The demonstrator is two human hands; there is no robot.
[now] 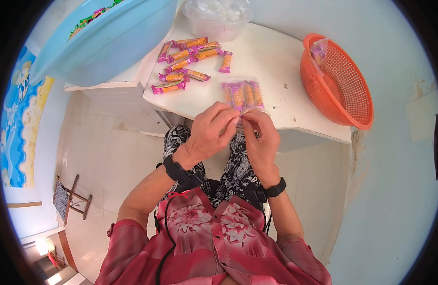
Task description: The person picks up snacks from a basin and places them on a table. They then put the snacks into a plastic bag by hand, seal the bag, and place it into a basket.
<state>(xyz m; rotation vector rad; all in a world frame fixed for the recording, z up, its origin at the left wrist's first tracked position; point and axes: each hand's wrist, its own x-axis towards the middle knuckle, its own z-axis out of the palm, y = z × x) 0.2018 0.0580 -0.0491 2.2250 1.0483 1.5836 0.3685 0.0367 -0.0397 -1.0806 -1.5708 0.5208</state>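
A clear plastic bag [245, 93] with several purple-and-orange wrapped snack bars inside lies at the table's front edge. My left hand [210, 129] pinches the bag's near edge between thumb and fingertips. Close beside it, my right hand [261, 137] grips the same edge, the fingertips of both hands almost touching. Behind and to the left of the bag, loose wrapped snack bars [182, 65] lie in a scattered heap on the white table [271, 61]. One single bar [225, 62] sits apart, just beyond the bag.
An orange perforated basket [340, 85] stands tilted at the table's right end, a filled bag [319, 51] inside. At the back is a clear tub [218, 19] of plastic bags. A large blue basin [109, 45] holding wrapped items stands left. A folding stool [71, 199] is on the floor.
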